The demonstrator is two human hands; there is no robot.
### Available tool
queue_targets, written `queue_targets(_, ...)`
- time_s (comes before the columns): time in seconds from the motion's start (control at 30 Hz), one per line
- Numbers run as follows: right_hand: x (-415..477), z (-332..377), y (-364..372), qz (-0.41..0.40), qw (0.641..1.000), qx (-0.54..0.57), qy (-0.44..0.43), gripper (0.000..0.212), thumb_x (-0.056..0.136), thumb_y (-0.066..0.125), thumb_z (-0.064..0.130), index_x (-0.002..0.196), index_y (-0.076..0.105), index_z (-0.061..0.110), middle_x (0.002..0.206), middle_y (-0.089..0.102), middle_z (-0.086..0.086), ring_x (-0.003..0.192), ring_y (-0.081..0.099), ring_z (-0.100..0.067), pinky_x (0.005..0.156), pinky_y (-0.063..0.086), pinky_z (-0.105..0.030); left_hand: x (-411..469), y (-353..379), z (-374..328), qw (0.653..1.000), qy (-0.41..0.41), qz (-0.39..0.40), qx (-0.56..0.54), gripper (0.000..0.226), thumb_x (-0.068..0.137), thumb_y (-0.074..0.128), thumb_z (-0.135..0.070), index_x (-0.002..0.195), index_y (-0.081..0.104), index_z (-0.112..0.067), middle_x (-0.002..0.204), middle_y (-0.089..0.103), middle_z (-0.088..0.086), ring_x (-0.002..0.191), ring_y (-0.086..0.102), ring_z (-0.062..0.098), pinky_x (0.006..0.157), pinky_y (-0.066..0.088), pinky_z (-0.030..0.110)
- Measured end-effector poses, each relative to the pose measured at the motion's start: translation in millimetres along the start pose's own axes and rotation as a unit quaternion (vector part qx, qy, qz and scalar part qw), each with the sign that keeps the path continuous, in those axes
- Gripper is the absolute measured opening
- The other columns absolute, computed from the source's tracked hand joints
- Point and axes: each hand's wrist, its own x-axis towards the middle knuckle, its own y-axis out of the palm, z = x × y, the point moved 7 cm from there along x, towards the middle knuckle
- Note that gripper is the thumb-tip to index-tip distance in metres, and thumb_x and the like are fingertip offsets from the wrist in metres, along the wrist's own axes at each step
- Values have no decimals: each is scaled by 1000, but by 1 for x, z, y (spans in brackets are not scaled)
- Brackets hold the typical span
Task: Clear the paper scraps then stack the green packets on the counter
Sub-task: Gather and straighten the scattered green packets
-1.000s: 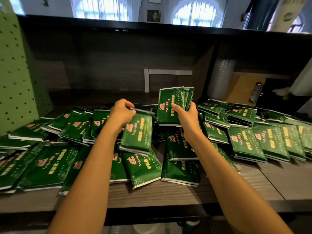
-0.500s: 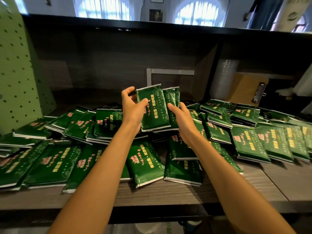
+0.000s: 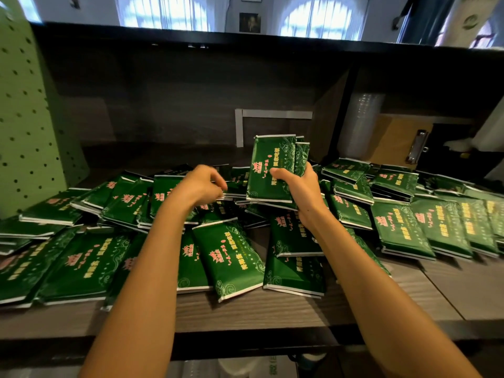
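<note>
The right hand point(image 3: 300, 193) grips a bundle of green packets point(image 3: 271, 170) upright just above the centre of the frame, thumb across the front and fingers behind. The left hand point(image 3: 200, 185) hangs curled over the pile to its left, too blurred to tell whether it pinches anything. Loose packets point(image 3: 229, 257) sprawl overlapping across the counter point(image 3: 272, 312). They look light, flat and glossy, so probably slippery. I would take each by its long edges.

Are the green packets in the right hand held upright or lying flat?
Upright. The right hand grips the held packets at their lower edge, short ends up, above the counter.
</note>
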Motion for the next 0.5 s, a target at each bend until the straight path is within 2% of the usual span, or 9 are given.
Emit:
queue_targets(0.07, 1, -1, 1, 1, 1000, -1, -8, 105, 51, 75, 44, 142, 33, 13, 140, 48, -4, 126, 48, -24, 105, 40, -47, -9, 13, 2, 989, -11, 110, 99, 11, 86, 64, -7, 97, 65, -9, 103, 59, 4, 98, 53, 18, 84, 43, 30)
queue_targets(0.13, 6, -6, 1, 3, 1000, 4, -8, 113, 41, 73, 50, 141, 33, 14, 139, 49, -5, 125, 50, -24, 104, 42, -48, -14, 20, 3, 978, -11, 159, 135, 18, 82, 70, -16, 98, 66, -9, 95, 59, 0, 97, 53, 18, 85, 42, 31)
queue_targets(0.27, 5, -6, 1, -4, 1000, 4, -6, 100, 53, 76, 41, 140, 35, 12, 135, 52, -6, 122, 52, -25, 103, 42, -48, -18, 28, 6, 966, -14, 198, 167, 26, 79, 73, -18, 102, 65, -7, 81, 56, -4, 92, 54, 18, 88, 43, 32)
queue_targets(0.37, 5, -7, 2, -3, 1000, -1, -2, 99, 56, 76, 39, 142, 33, 11, 138, 50, -6, 125, 50, -26, 104, 41, -48, -19, 33, 4, 960, -5, 211, 181, 9, 82, 70, -14, 86, 64, -9, 80, 57, -5, 90, 53, 15, 89, 43, 32)
queue_targets(0.43, 4, -6, 2, -4, 1000, -6, -2, 99, 57, 76, 39, 142, 33, 12, 139, 49, -6, 125, 49, -25, 105, 41, -48, -19, 34, 3, 962, -2, 205, 182, 8, 83, 67, -10, 78, 61, -12, 82, 59, -3, 91, 54, 15, 89, 43, 32)
queue_targets(0.5, 4, -6, 1, -12, 1000, -11, 0, 86, 66, 78, 32, 139, 37, 11, 134, 53, -5, 122, 52, -24, 104, 41, -47, -18, 33, 2, 966, 8, 198, 169, 10, 84, 66, -8, 76, 60, -12, 82, 59, -1, 87, 54, 14, 84, 44, 31)
